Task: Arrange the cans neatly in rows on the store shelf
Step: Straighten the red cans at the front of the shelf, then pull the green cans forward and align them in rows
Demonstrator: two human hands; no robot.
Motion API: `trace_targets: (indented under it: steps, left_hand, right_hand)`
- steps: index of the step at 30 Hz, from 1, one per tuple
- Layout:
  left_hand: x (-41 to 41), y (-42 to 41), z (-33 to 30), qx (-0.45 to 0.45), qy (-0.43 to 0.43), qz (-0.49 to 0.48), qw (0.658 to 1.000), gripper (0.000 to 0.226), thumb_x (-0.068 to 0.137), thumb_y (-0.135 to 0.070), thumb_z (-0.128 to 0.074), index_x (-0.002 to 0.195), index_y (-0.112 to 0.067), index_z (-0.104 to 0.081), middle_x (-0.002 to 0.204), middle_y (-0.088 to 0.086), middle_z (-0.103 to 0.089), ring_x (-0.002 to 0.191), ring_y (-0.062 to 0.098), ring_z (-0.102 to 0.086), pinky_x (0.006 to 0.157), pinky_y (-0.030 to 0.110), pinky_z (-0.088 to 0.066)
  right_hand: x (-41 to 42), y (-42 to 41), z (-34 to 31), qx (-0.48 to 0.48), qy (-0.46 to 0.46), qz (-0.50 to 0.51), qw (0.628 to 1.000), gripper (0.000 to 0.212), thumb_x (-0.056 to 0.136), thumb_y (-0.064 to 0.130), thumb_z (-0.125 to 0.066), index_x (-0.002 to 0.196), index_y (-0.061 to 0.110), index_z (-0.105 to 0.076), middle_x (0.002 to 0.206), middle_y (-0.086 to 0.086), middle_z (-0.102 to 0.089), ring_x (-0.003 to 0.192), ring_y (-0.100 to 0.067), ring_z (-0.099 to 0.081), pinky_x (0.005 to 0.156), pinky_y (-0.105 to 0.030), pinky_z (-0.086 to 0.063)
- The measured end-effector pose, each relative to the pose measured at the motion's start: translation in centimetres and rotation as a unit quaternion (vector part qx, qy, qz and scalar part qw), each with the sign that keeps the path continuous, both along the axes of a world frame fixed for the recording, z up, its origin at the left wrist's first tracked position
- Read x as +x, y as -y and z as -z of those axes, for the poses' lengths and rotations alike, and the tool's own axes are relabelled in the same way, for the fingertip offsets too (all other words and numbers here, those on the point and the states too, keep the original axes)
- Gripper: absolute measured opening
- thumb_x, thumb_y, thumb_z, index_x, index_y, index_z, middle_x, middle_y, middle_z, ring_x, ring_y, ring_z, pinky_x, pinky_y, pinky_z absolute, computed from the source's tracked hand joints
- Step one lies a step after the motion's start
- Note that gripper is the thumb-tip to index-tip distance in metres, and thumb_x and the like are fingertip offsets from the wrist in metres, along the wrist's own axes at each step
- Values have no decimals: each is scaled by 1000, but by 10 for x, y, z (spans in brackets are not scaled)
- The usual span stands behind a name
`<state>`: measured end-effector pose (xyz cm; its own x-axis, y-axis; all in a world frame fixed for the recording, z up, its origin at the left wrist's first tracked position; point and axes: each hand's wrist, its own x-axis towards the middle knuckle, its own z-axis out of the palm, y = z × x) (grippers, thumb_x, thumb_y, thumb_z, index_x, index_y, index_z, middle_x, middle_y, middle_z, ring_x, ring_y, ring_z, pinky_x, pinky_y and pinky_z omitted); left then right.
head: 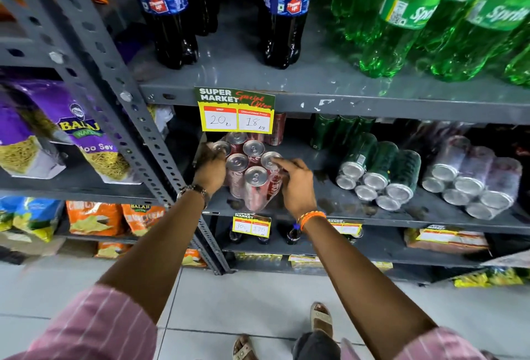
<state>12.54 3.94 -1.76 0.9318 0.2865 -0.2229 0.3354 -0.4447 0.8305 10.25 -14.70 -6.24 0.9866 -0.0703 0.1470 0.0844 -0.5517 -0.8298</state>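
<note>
With both hands, left [211,169] and right [298,184], closed around the red cans [252,170], the tight cluster could be toppled off the shelf [329,202] edge by an uneven push

A: Arm pose?
B: Both extended forward, sleeves pushed up past the elbows. Left hand [210,169] has a watch at the wrist, back of hand up, fingers curled forward and down.
A: Right?
B: Right hand [296,184] has an orange band at the wrist, index finger stretched toward the left, other fingers bent. Hands near, not touching each other.
</note>
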Motion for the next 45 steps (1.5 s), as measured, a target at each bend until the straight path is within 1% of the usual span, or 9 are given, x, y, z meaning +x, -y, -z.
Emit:
trace_targets:
  steps: [3,8,14,21,24,29,34,39,45]
  left_hand:
    - [-23,1,8,-33,-32,-27,999,48,102,-36,-35,143,-11,-38,145,20,-47,129,39,-48,99,32,-35]
    - [-47,2,24,-114,34,-17,993,46,98,-37,-43,139,-19,-36,140,6,-52,127,26,-51,96,28,-32]
    - [-64,1,22,-117,53,-20,991,58,85,-44,-44,136,-18,-33,144,7,-44,128,26,-46,107,39,-34]
    - [-67,6,25,-42,47,-1,998,64,96,-31,-47,148,-12,-16,157,11,-23,147,26,-22,116,37,-20]
    - [-78,17,16,-9,98,-30,995,70,84,-27,-53,145,-10,-22,150,12,-27,145,28,-22,116,42,-20]
    - [-84,52,5,28,161,-11,987,72,76,-24,-56,142,-14,-30,151,13,-32,145,32,-23,121,55,-15]
    - [-59,128,-11,10,225,43,973,64,77,-30,-58,135,-7,-45,138,12,-47,130,29,-44,116,37,-30]
    - [-8,214,-7,-8,129,135,982,58,79,-17,-72,131,-7,-49,135,12,-54,126,28,-52,108,38,-40]
    - [47,288,12,0,-30,197,980,67,90,-32,-62,145,-3,-37,149,19,-45,134,33,-48,109,37,-41]
  right_hand:
    - [19,6,-1,-7,-7,17,1000,51,89,-13,-45,121,15,-72,116,-17,-62,103,-28,-60,94,-22,-47]
    - [45,21,-4,-78,17,-23,997,60,79,-20,-52,122,16,-72,112,-13,-70,95,-16,-64,92,-10,-40]
    - [58,22,-6,-76,-15,-94,993,72,74,-28,-44,126,14,-70,128,-12,-67,118,-24,-65,109,-24,-46]
    - [58,29,-11,-65,-33,-112,991,75,77,-29,-43,133,17,-65,135,-9,-64,118,-19,-64,95,1,-42]
    - [48,44,-19,33,-47,-50,997,66,85,-24,-46,137,13,-59,132,-13,-65,99,-24,-68,97,-19,-53]
    - [31,105,-27,50,34,83,995,53,85,-21,-51,127,8,-66,107,-2,-69,95,-12,-65,87,-11,-52]
    - [18,196,-33,77,63,286,953,36,81,-18,-50,107,-4,-72,93,-10,-69,84,-17,-62,76,-22,-53]
    - [14,267,-31,-2,-77,327,942,22,85,12,-72,101,-3,-71,103,-26,-74,100,-38,-70,91,-40,-54]
    - [25,297,-28,-18,-237,264,935,66,85,51,-70,122,-3,-65,129,-21,-67,123,-36,-61,103,-39,-47]
